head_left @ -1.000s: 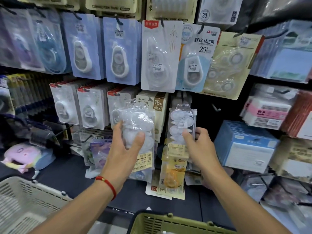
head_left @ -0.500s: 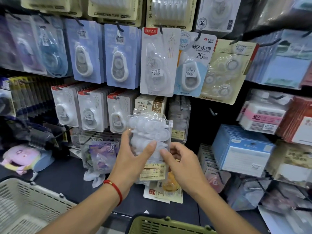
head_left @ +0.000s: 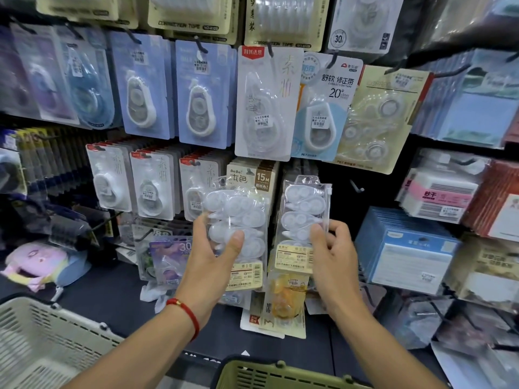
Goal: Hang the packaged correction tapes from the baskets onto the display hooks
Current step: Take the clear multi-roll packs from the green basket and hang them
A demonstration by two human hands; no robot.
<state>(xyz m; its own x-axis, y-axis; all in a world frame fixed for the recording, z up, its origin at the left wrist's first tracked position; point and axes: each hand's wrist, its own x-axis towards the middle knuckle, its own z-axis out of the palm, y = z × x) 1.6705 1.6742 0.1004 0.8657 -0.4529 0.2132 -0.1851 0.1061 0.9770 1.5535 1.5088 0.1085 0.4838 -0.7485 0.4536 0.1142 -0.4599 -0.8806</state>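
My left hand (head_left: 213, 256) grips a stack of clear packs of white correction tapes (head_left: 238, 217), held upright in front of the lower row of hanging goods. To its right, my right hand (head_left: 334, 254) pinches a single clear pack of white correction tapes (head_left: 304, 211) by its right edge, upright, with its top tab just below the upper row of cards. A bare display hook (head_left: 356, 188) sticks out of the dark panel to the right of that pack. Whether the single pack hangs on a hook is hidden.
A pale basket (head_left: 42, 341) stands at the lower left and a green basket (head_left: 280, 374) at the bottom centre. Carded correction tapes (head_left: 202, 94) fill the upper hooks. Blue boxes (head_left: 407, 248) and other stationery crowd the right. A yellow pack (head_left: 283, 299) lies on the dark shelf.
My right hand left a pack hanging on the display, came to the stack in my left hand, and now holds one pack drawn off to the right. The left hand rose a little.
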